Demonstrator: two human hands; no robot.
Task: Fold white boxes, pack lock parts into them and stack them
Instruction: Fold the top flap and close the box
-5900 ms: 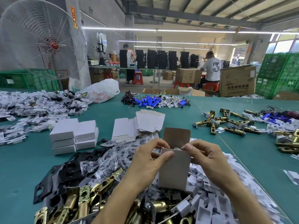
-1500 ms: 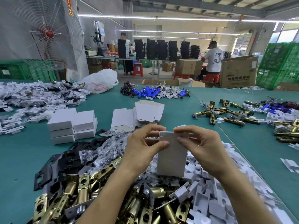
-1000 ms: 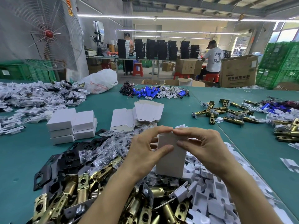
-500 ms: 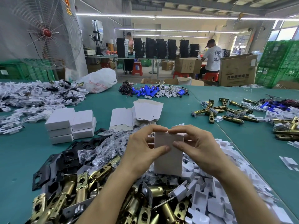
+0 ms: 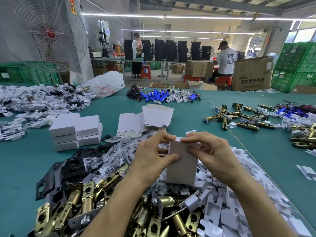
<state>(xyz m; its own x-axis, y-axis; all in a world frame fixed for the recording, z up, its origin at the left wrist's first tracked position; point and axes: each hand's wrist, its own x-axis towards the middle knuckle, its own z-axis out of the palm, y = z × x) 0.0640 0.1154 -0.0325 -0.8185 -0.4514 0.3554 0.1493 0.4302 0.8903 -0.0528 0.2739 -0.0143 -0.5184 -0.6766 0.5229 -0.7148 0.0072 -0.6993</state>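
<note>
Closing the top flap of a white box [image 5: 182,164], left hand [image 5: 152,154] and right hand [image 5: 213,151] both gripping it; next, likely onto the finished stack [image 5: 75,130].

We are holding the box [image 5: 182,161] upright between the left hand [image 5: 152,156] and right hand [image 5: 212,154], above the latch pile [image 5: 95,199]. Stacked boxes [image 5: 75,130] are sitting behind-left on the table [image 5: 22,159], flat blanks [image 5: 147,120] lying just right of them.

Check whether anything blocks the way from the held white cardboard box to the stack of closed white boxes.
On the table, yes: black metal plates and bagged parts lie between white cardboard box and stack. Lifted over them, nothing visible blocks it.
</note>
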